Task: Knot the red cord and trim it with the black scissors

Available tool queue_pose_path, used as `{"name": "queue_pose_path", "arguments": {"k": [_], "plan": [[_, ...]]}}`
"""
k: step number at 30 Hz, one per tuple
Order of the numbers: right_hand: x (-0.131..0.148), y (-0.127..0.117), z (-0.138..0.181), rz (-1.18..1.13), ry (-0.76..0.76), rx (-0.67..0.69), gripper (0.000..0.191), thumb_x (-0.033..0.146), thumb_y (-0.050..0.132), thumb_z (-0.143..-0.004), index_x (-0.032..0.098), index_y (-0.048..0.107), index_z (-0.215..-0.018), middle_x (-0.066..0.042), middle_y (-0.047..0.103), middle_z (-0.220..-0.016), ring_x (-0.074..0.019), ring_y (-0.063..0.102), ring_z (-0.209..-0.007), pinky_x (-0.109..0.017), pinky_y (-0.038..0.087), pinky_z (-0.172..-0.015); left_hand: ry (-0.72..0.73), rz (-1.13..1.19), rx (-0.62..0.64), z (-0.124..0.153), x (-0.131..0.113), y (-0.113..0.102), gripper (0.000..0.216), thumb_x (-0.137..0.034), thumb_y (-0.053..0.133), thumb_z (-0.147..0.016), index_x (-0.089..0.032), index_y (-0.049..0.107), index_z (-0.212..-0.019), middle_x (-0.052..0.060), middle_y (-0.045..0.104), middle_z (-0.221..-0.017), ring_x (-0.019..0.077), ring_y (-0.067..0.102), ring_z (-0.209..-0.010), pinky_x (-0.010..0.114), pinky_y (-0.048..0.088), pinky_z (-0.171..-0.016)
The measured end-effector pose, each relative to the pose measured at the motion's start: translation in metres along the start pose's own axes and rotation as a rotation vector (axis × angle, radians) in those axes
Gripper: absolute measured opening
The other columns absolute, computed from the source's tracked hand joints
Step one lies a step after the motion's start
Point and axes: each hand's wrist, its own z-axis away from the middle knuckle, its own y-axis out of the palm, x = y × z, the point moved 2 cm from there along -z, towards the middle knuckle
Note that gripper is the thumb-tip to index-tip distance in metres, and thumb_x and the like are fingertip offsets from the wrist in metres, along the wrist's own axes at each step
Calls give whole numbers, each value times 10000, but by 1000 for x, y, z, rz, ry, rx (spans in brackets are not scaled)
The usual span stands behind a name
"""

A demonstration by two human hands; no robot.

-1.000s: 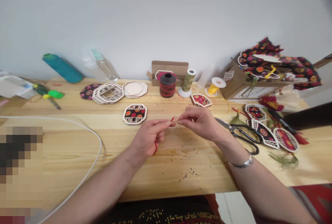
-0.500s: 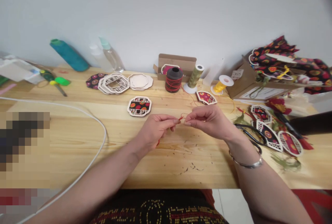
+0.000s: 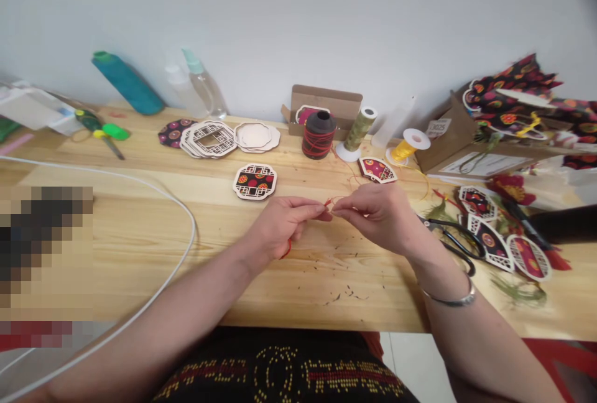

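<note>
My left hand (image 3: 286, 221) pinches red cord (image 3: 328, 203) at frame centre, my right hand (image 3: 380, 215) a fine thread (image 3: 339, 198); I judge this work unfinished. Beyond, left of centre, a patterned panel (image 3: 255, 181) lies on the surface (image 3: 321, 316), showing no cord.

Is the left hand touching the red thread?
Touching. The head view shows the left hand pinching the red thread at its fingertips, a short bit poking out past them.
</note>
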Motion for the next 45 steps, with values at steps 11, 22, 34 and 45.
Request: {"name": "queue_pose_path", "arguments": {"k": [11, 22, 34, 45], "plan": [[0, 1, 1, 103, -76, -20, 183, 176, 554, -841, 222, 731, -829, -16, 663, -646, -125, 543, -599, -262, 352, -555, 11, -119, 18, 1, 3, 0, 139, -274, 723, -661, -164, 762, -738, 79, 724, -702, 17, 227, -331, 236, 81, -351], [1, 3, 1, 149, -82, -10, 185, 178, 550, -835, 221, 726, -796, -20, 662, -654, -134, 555, -613, -262, 351, -554, 3, -193, 16, 2, 3, 0, 135, -281, 712, -676, -161, 756, -722, 83, 719, -705, 27, 238, -328, 233, 65, -333], [1, 5, 0, 115, -106, 48, 164, 173, 537, -852, 202, 698, -852, -34, 651, -708, -155, 550, -689, -277, 369, -610, 26, -207, 30, 3, 1, 1, 82, -221, 687, -653, -155, 735, -648, 50, 672, -593, 29, 249, -335, 228, 83, -353], [-3, 2, -4, -344, -96, 72, 188, 149, 501, -895, 190, 664, -980, -59, 622, -894, -146, 575, -828, -302, 470, -738, 85, -319, 204, 8, -2, 5, 102, -172, 658, -673, -175, 756, -644, 33, 651, -555, 41, 284, -354, 226, 148, -378]]}}
